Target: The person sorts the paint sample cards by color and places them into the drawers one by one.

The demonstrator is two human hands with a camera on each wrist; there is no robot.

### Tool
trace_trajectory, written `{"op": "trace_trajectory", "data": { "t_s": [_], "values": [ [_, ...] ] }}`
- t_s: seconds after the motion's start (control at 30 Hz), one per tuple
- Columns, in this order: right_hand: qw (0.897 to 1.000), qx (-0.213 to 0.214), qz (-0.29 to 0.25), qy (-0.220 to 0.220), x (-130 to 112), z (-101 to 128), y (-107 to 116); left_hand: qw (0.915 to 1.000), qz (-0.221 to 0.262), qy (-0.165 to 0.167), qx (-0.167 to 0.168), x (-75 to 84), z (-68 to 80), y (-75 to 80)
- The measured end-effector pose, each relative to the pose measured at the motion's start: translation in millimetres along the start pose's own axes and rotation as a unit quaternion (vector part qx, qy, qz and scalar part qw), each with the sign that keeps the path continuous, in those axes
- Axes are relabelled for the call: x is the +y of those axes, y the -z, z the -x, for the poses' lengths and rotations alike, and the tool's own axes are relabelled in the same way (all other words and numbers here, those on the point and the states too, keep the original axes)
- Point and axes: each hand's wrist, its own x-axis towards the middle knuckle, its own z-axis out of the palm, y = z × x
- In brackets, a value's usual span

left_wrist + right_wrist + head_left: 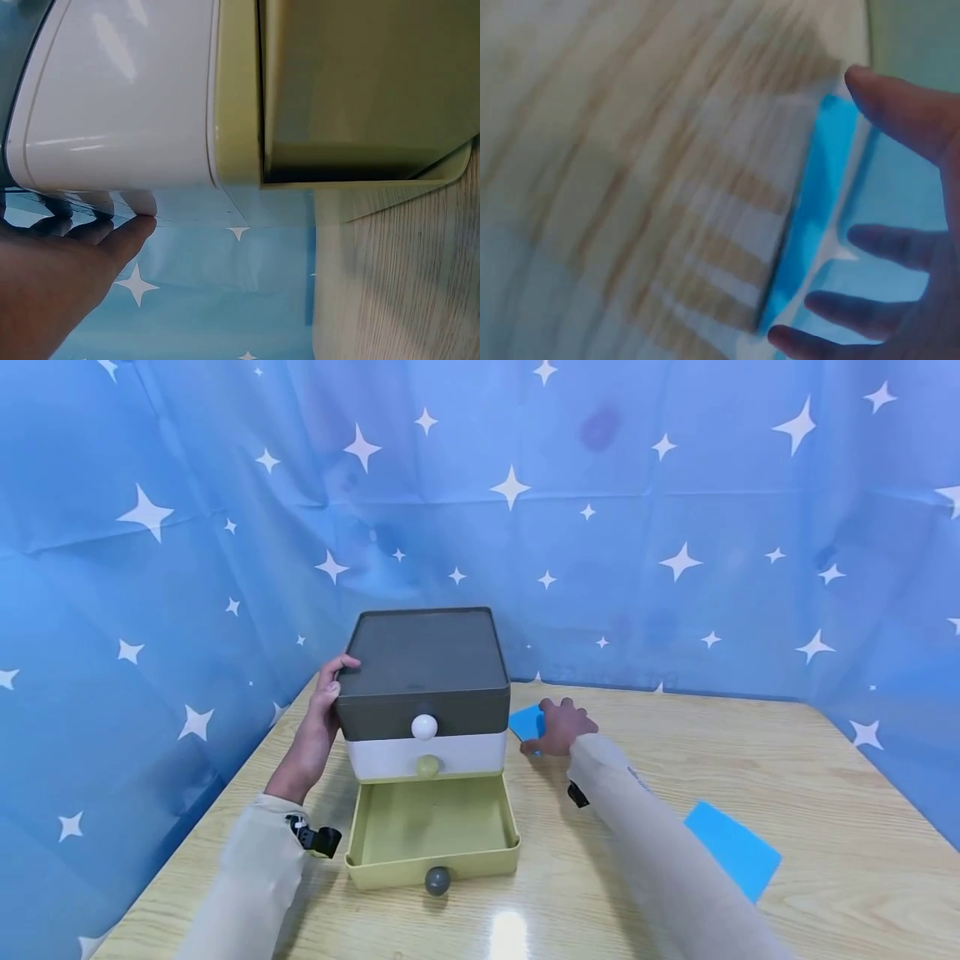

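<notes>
**Left hand steadies the drawer unit, right hand on a blue card**

Your left hand (pixel 324 706) is against the left side of the small drawer unit (pixel 423 693), thumb hooked over the edge of its dark grey top and fingers lying along the side wall. The left wrist view shows the fingers (pixel 120 232) nearly straight, pressed flat on the white middle section rather than wrapped round anything.

The unit stands near the back of the wooden table (pixel 825 827), towards its left side. Its grey top drawer carries a white knob (pixel 424 727) and is closed; the white middle drawer has a pale green knob (pixel 427 766) and is also closed. The yellow-green bottom drawer (pixel 431 827) is pulled well out towards you, with a grey knob (pixel 437 881) on its front.

Just right of the unit, your right hand (pixel 562 727) rests on a blue card (pixel 528 722) lying flat on the table, just beside the unit's right wall. In the blurred right wrist view the fingers (pixel 885 247) are spread and relaxed over the card; you cannot tell whether they pinch its edge.

Further right, nearer you and well apart from that hand, a second blue card (pixel 733 848) lies flat on the table.
</notes>
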Motion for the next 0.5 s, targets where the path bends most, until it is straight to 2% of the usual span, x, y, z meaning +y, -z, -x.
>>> {"op": "trace_trajectory", "data": {
  "t_s": [0.13,0.5],
  "values": [
    [1.0,-0.009,0.01,-0.027,0,-7,-3,1.0,-0.003,0.0,0.001,-0.4,-0.3,-0.6],
    [0.999,-0.031,0.02,-0.041,-2,-15,-3,1.0,0.003,0.003,0.001,-0.3,-1.0,0.0]
  ]
}}
